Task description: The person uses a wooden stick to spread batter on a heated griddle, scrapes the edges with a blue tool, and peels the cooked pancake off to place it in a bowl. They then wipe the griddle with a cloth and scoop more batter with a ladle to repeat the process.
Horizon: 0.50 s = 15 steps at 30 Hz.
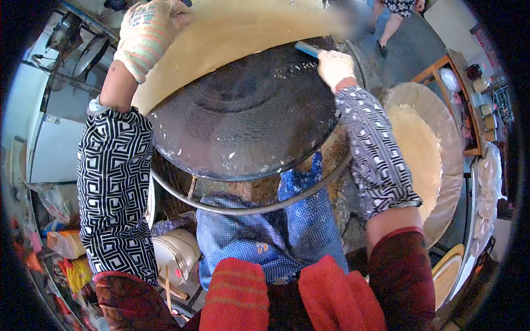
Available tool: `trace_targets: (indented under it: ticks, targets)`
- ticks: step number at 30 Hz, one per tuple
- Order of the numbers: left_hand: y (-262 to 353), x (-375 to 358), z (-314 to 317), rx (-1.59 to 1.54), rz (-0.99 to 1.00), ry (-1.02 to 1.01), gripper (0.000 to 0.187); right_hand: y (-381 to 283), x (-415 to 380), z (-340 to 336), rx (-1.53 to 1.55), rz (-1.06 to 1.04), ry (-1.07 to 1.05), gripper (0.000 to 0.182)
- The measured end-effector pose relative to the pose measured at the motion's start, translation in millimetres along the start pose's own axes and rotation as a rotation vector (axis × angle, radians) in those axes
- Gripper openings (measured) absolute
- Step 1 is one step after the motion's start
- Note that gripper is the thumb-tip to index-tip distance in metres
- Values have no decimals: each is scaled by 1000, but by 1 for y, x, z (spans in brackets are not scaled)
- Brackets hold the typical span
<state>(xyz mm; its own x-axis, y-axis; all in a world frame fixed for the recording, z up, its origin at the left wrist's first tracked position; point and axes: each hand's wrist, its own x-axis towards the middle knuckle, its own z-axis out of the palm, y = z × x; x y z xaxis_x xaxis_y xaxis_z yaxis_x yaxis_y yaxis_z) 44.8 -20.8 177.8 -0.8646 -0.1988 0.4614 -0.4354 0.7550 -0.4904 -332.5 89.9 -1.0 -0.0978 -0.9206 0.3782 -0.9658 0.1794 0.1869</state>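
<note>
A large, thin, pale pancake (221, 47) covers the far part of a round black griddle (243, 121), its near edge curving across the dark surface. At the pancake's left side, my left hand (149, 33), in a striped knit glove, has its fingers bent together on the sheet; their tips are partly hidden. My right hand (335, 67), in a pale glove, is closed round a scraper (307, 49) with a blue-grey end. That scraper lies close to the pancake's near edge, at the griddle's right side. White crumbs are stuck to the bare black surface.
A metal ring (243, 211) surrounds the griddle near my knees. On the right, a round stack of pancakes (417, 149) rests on a brownish sheet (450, 187). A white bucket (179, 251) stands at lower left. Another person's leg (391, 30) shows at upper right.
</note>
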Motion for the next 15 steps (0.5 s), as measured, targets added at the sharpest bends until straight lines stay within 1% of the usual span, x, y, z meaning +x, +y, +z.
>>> trace_targets:
  ticks: [1, 3, 4, 5, 6, 7, 8, 9, 10, 11, 13, 15]
  targets:
    - [9, 2, -9, -2, -7, 1, 29, 6, -1, -6, -11, 17, -30, 24]
    - [32, 9, -21, -90, -312, -127, 26, 0, -9, -19, 4, -81, -149, 21]
    - [35, 10, -20, -96, -320, -121, 26, -18, -17, -24, -32, -209, -75, 17]
    - [38, 11, -20, -93, -247, -77, 25, -38, -26, -30, 7, -320, -21, 16]
    - [40, 14, -20, -87, -170, -34, 25, -65, -31, -35, 128, -406, -11, 16]
    - [45, 18, -24, -83, -170, -32, 25, -92, -34, -34, 235, -483, 66, 8]
    - [51, 26, -31, -84, -226, -93, 24, -118, -32, -32, 230, -575, 135, 11]
    - [58, 31, -37, -84, -280, -157, 24, -142, -28, -47, 225, -551, -40, 14]
    - [64, 36, -41, 22, -281, -167, 23, -162, -15, -65, 168, -554, -224, 20]
    - [65, 41, -42, 35, -280, -169, 23, -177, -3, -60, 132, -536, -258, 21]
    - [64, 41, -41, -73, -316, -252, 20, -198, 16, -48, 52, -512, -167, 23]
    - [57, 38, -42, -80, -308, -227, 21, -199, 35, -41, 60, -526, -137, 27]
